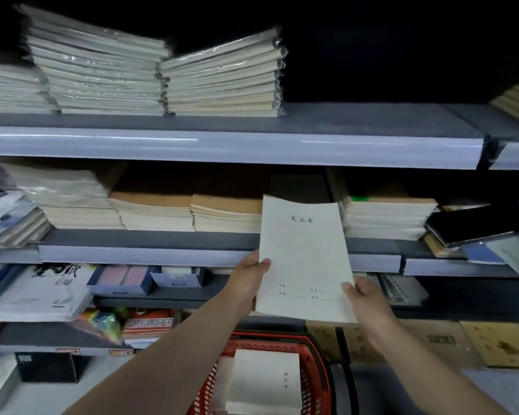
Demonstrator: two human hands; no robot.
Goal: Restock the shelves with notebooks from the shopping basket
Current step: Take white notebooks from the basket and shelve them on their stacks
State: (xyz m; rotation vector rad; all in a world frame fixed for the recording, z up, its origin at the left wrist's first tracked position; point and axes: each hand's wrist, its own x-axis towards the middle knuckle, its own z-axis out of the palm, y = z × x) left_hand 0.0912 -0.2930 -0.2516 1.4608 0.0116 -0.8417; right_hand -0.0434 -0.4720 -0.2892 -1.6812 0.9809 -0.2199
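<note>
I hold a pale notebook point(304, 259) upright in front of the middle shelf point(150, 253), its top edge reaching a dark gap between a brown-covered stack point(226, 212) and another stack point(387, 218). My left hand point(249, 283) grips its lower left edge with the thumb on the cover. My right hand point(366, 304) grips its lower right corner the same way. Below my arms stands the red shopping basket point(315, 372), with more pale notebooks point(265, 381) lying in it.
The upper shelf point(222, 145) carries plastic-wrapped notebook stacks point(102, 70) on its left half; its right half is dark and bare. Lower shelves hold paper packs point(39, 292), small blue boxes point(177, 278) and patterned books point(501, 345). A black-covered item point(468, 223) juts out at right.
</note>
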